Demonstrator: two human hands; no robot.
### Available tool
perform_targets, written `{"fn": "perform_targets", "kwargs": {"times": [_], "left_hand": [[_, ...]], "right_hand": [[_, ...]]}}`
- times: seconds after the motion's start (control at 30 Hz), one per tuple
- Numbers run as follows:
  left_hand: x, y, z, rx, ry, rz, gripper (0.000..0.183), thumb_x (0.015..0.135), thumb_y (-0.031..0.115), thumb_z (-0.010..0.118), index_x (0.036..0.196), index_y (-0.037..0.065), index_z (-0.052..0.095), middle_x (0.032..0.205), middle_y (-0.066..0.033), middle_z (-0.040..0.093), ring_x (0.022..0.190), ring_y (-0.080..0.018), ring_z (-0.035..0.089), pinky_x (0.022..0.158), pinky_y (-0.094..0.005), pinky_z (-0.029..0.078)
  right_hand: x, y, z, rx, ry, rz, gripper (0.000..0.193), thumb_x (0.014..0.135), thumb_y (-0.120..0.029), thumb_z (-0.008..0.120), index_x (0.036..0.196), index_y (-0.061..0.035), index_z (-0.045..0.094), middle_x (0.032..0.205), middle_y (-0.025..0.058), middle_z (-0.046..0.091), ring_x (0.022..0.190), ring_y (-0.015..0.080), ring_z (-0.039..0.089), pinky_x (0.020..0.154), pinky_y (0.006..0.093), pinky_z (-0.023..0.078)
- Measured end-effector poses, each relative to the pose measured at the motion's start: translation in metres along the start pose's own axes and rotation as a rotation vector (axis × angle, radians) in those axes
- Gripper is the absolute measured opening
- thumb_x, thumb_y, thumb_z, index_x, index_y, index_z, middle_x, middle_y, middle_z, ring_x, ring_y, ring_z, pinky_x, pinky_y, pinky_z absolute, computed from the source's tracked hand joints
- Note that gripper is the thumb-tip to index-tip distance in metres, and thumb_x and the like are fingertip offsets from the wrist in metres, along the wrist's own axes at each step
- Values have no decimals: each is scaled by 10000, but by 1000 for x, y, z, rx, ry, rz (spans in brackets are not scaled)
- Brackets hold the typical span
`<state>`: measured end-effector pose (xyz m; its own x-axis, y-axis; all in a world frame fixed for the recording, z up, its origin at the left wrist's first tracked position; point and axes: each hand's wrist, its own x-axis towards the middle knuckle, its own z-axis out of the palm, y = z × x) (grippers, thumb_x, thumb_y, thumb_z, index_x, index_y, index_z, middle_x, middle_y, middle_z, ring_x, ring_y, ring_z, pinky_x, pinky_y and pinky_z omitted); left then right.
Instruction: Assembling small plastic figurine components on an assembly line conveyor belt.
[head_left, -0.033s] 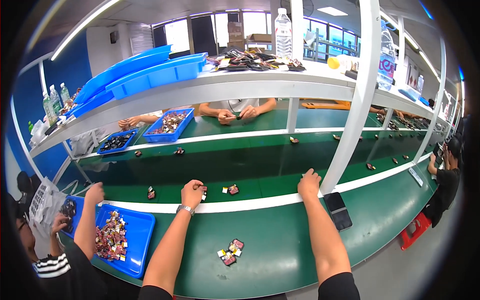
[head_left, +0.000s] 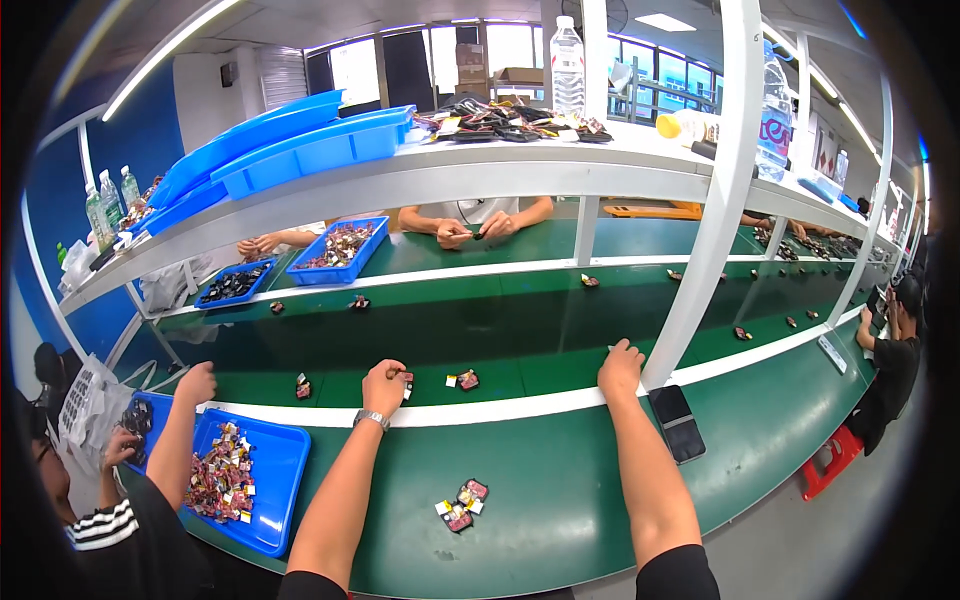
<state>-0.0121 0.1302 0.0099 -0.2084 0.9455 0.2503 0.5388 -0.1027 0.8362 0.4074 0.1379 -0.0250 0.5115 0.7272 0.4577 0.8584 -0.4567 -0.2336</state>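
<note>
My left hand (head_left: 381, 390), a metal-banded watch on its wrist, is closed at the near edge of the dark green belt. A small red-and-black piece with a pale tag (head_left: 407, 381) shows at its fingertips. My right hand (head_left: 622, 369) is at the belt beside the white upright post, fingers curled down; a tiny pale bit shows at the fingertips, too small to name. Between my hands another small red-and-black tagged piece (head_left: 467, 380) lies on the belt. A small cluster of such pieces (head_left: 462, 505) rests on the green table between my forearms.
A blue tray (head_left: 290, 470) of tagged pieces stands left of my arm, beside a co-worker's arm (head_left: 180, 430). A dark phone (head_left: 677, 424) lies right of my right wrist. The white post (head_left: 700, 230) and overhead shelf (head_left: 480, 184) frame the belt. Another person's hands (head_left: 475, 232) work opposite.
The co-worker's raised hand at the left has shifted slightly right. Loose pieces on the belt have crept very slightly to the right. My own hands are almost unmoved.
</note>
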Motion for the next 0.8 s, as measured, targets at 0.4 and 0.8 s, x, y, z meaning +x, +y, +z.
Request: {"fn": "perform_targets", "kwargs": {"times": [0.4,0.8], "left_hand": [[-60,21,-13,-53,62,308,157,871,116,620,991,36,682,874,-105,652,748,-227,612,683,-340,491],[-119,21,-44,-909,-750,-319,369,996,152,511,1331,0,495,1120,-87,624,980,-167,633,840,-309,546]], "right_hand": [[-87,-79,-89,971,-291,-650,604,698,22,750,1254,-38,522,1053,155,607,969,317,569,882,387,469],[-183,-130,-153,994,-369,-1021,489,762,-38,709,1232,-83,580,1202,101,567,1109,310,527,950,395,467]]}}
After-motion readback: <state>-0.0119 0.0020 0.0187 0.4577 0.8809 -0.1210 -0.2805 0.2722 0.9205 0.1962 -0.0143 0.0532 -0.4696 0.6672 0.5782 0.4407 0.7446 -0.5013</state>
